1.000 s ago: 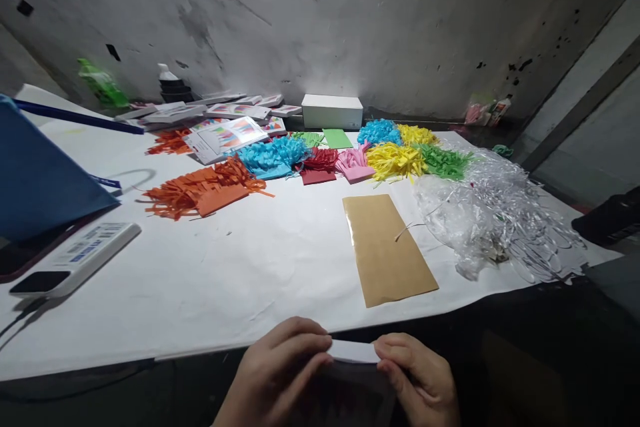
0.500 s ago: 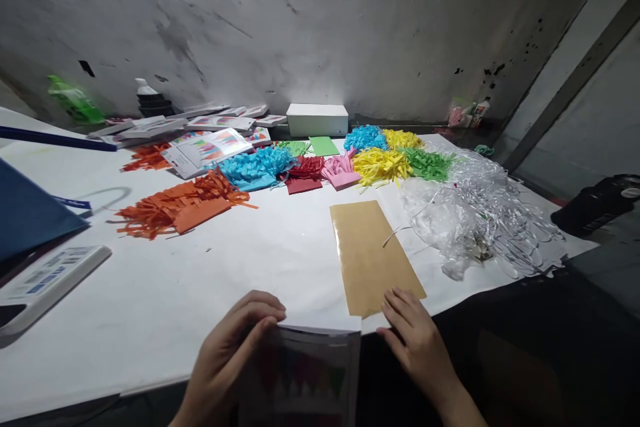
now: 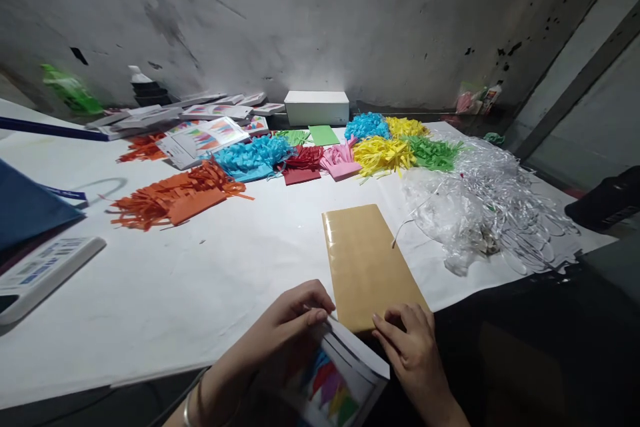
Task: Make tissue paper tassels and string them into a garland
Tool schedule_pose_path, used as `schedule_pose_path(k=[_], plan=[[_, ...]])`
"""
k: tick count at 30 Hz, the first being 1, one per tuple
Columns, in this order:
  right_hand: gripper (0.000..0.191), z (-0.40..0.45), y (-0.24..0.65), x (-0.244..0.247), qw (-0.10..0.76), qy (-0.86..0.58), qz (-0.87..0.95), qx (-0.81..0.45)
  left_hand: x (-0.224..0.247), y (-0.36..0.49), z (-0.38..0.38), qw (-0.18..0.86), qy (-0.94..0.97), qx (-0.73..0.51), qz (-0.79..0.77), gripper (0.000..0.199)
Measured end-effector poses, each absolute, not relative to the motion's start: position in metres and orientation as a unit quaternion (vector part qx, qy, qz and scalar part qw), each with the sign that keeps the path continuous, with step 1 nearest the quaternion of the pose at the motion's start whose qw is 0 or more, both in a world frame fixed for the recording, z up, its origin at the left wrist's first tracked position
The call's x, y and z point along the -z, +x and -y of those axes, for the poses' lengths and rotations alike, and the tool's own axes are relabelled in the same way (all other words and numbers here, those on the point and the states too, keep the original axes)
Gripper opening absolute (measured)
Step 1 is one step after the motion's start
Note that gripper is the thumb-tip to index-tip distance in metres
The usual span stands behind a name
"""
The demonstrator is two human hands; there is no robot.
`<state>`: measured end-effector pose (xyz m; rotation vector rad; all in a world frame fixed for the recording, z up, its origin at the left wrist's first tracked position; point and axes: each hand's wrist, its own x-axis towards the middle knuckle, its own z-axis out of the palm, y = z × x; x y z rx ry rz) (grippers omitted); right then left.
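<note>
My left hand (image 3: 295, 317) grips the top edge of a printed white packet (image 3: 333, 380) with a colourful pennant picture, tilted below the table's front edge. On the right, my right hand (image 3: 410, 340) pinches the near edge of a brown rectangular sheet (image 3: 367, 260), its fingers curled at the sheet's lower right. The sheet lies on the white-covered table (image 3: 225, 287), its near end at the table's edge. The packet's near end reaches close to my right hand.
Fringed paper bundles in orange (image 3: 175, 200), blue (image 3: 255, 157), red, pink, yellow (image 3: 383, 155) and green lie across the table. Clear plastic strips (image 3: 490, 193) heap at right. Behind stand a white box (image 3: 317, 108) and printed packets (image 3: 205, 140). A white device (image 3: 50, 273) lies left.
My left hand has moved right with the packet, which is now turned and shows more of its picture. My right hand has curled its fingers at the sheet's near edge.
</note>
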<state>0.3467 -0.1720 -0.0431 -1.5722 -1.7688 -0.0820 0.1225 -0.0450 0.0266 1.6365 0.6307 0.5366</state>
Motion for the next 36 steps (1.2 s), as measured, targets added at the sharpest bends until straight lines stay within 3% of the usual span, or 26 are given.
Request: schedule_pose_path(k=[17, 31, 36], plan=[[0.022, 0.16, 0.351, 0.037, 0.434, -0.584, 0.683, -0.068, -0.021, 0.142, 0.044, 0.596, 0.748, -0.189, -0.223, 0.028], [0.022, 0.164, 0.36, 0.03, 0.423, -0.576, 0.684, -0.147, -0.012, 0.142, 0.046, 0.636, 0.709, -0.172, -0.251, 0.031], [0.023, 0.163, 0.356, 0.033, 0.4, -0.569, 0.716, -0.062, -0.011, 0.141, 0.045, 0.64, 0.704, -0.174, -0.255, 0.033]])
